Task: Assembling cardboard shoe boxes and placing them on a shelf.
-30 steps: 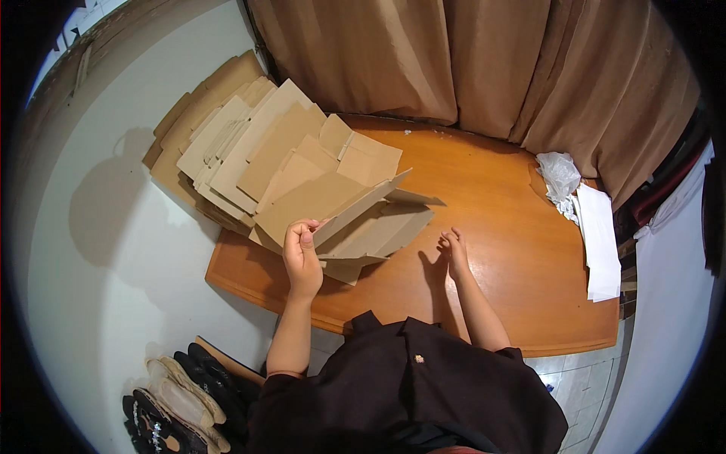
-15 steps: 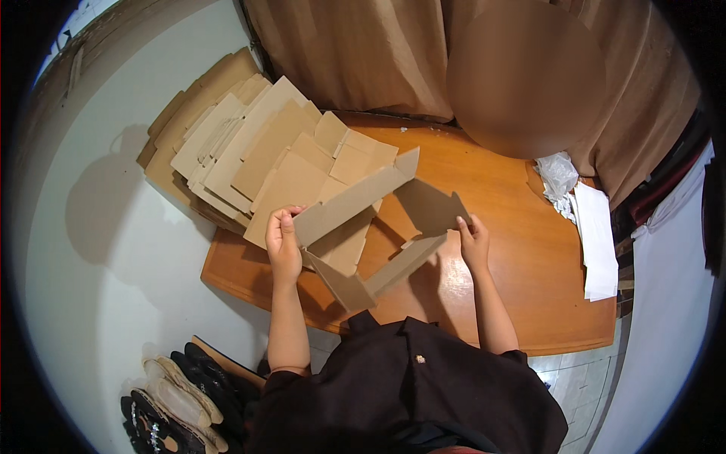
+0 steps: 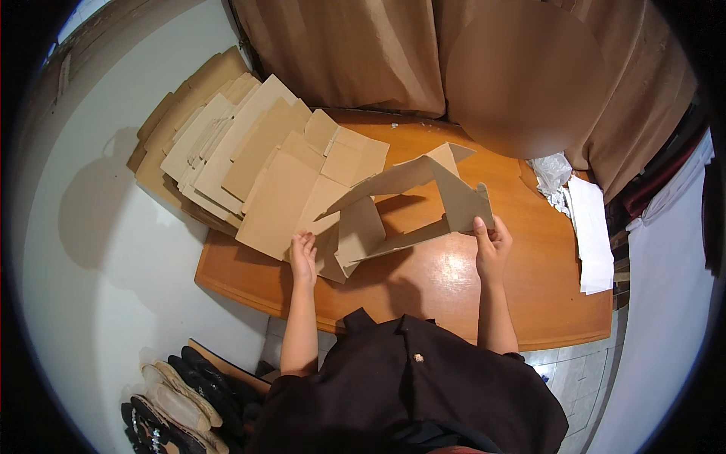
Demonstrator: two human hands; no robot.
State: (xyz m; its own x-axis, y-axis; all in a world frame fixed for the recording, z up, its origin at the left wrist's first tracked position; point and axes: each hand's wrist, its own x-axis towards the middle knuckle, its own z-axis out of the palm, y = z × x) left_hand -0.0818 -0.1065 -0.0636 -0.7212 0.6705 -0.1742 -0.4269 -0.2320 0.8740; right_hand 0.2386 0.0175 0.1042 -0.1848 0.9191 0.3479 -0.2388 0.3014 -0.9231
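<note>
Cardboard box blank [image 3: 412, 204], half raised into shape, stands over a round-edged wooden worktop [image 3: 469, 295] between a person's two hands. The right hand [image 3: 491, 246] pinches the lower corner of the blank's right panel, thumb on the near face and fingers behind it. The left hand [image 3: 304, 253] lies with fingers spread on the flaps at the blank's left end, close to the worktop's front edge; whether it grips a flap or only presses on it cannot be told. Judged from how the panels sit, the work looks part done: the sheet has been opened from flat so that its walls lean up into a slanted, open sleeve, but the corners are not square and the end flaps hang loose and unfolded. The board is plain brown, thin and creased along its fold lines, with a lighter inner face. Beside it, to the left, a fanned stack of flat cardboard blanks [image 3: 249, 159] overhangs the worktop's far left edge. White papers [image 3: 594, 234] and crumpled plastic wrap [image 3: 552, 178] lie at the right edge, before brown curtains [image 3: 355, 53]; shoes [image 3: 181, 393] sit on the floor below.
</note>
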